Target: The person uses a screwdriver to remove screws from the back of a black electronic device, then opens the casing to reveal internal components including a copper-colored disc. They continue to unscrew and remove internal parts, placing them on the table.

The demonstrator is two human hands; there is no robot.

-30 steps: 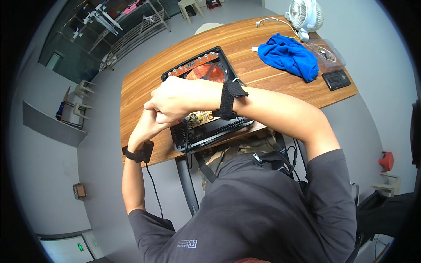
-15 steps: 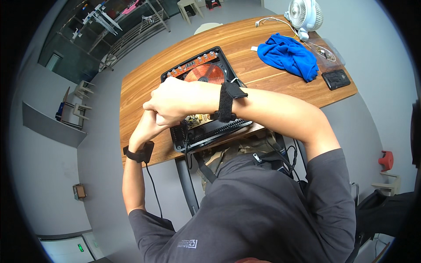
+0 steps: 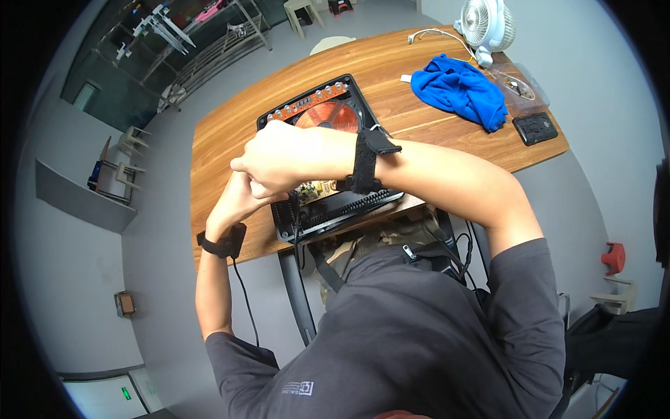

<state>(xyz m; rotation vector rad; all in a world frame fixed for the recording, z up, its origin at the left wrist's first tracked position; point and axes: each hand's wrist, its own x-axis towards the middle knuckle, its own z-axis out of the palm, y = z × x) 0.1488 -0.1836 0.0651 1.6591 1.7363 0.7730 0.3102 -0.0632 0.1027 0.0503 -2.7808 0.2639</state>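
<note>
An opened induction cooker [image 3: 356, 89] lies tilted on the wooden table, its black housing showing a round copper coil [image 3: 328, 115], an orange strip board [image 3: 307, 103] and part of a circuit board [image 3: 317, 190]. My right hand [image 3: 279, 157] is over the cooker's left side with its fingers curled closed. What it grips, if anything, is hidden. Just below, my left hand [image 3: 241, 199] meets it at the cooker's left edge. Its visible fingers are bent and drawn together, and the rest disappear under the right hand. Black straps circle both wrists.
A blue cloth [image 3: 457, 91] lies at the table's far right, near a white fan [image 3: 485, 31] with a pale cable. Beside them are a clear plastic tray [image 3: 523, 98] and a black phone-like slab [image 3: 535, 128]. Black cables hang by my lap.
Both hands stay together over the cooker's left side. My right hand and wrist have shifted very slightly to the right; the cooker looks unmoved.
</note>
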